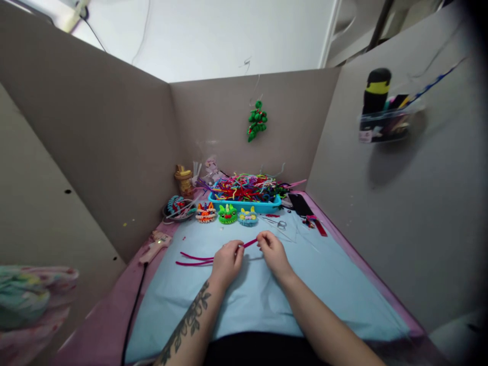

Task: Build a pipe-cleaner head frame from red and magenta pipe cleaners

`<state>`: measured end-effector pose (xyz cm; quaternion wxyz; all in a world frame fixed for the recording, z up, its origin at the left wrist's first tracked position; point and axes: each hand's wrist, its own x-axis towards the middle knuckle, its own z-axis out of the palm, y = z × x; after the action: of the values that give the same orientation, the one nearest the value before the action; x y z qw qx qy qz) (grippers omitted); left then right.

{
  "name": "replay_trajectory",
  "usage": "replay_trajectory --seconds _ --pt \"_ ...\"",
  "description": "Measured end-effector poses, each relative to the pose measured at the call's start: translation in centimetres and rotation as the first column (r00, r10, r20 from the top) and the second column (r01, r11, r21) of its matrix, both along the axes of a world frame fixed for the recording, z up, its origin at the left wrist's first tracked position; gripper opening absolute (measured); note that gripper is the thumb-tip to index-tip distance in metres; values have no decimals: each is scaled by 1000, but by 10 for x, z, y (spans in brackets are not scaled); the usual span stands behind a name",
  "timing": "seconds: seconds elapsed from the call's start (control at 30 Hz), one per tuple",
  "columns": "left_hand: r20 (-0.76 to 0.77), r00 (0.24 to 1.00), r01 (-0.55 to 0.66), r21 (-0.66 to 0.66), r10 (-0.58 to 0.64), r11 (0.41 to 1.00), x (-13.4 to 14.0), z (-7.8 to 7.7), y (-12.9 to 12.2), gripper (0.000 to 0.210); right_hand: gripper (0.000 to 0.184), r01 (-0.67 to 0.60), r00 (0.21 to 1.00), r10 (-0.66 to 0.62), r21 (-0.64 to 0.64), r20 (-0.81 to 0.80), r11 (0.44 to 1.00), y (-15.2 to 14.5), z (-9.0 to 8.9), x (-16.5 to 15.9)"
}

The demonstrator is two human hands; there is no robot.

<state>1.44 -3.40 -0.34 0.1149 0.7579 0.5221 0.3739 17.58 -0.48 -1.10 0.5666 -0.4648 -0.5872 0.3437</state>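
Observation:
Over the middle of the blue cloth, my left hand [227, 258] is closed around magenta pipe cleaners [196, 261]. Two of their loose ends stick out to the left, slightly apart. A short length of magenta stem spans the gap to my right hand [270, 246], whose thumb and fingers pinch its end. Just beyond my hands stand three small animal heads in a row: an orange and white one [206, 212], a green one [227, 214] and a light blue and yellow one [248, 216]. How the stems lie inside my left fist is hidden.
A blue tray [246, 207] heaped with colourful pipe cleaners stands at the back. Scissors [281, 224] and a black phone [300, 205] lie to the right. At left are a corded pink glue gun [156, 248] and a dark bowl [179, 217]. Grey panels [244, 122] enclose the table.

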Motion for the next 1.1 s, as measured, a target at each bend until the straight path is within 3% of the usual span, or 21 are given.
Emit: replay_trajectory --seconds 0.17,0.37,0.53,0.77,1.0,1.1 --pt "-9 1000 -19 72 20 997 -2 -5 5 23 29 183 970 -189 -53 -152 982 10 -5 10" --pt "-19 996 -84 132 87 988 -6 -6 10 23 27 279 926 -287 -69 -246 958 11 -1 15" --pt "-33 980 -190 170 198 967 -14 1 11 23 25 250 931 -255 -51 -263 967 10 1 15" --pt "-157 951 -225 238 266 945 -29 14 10 23 28 281 905 -280 -44 -320 959 10 3 15" --pt "-261 911 -253 253 318 934 -67 20 20 25 33 287 917 -307 -112 -257 951 24 9 48" --pt "-218 939 -219 213 265 952 -79 21 35 26 32 248 937 -275 -143 -217 958 36 15 62"
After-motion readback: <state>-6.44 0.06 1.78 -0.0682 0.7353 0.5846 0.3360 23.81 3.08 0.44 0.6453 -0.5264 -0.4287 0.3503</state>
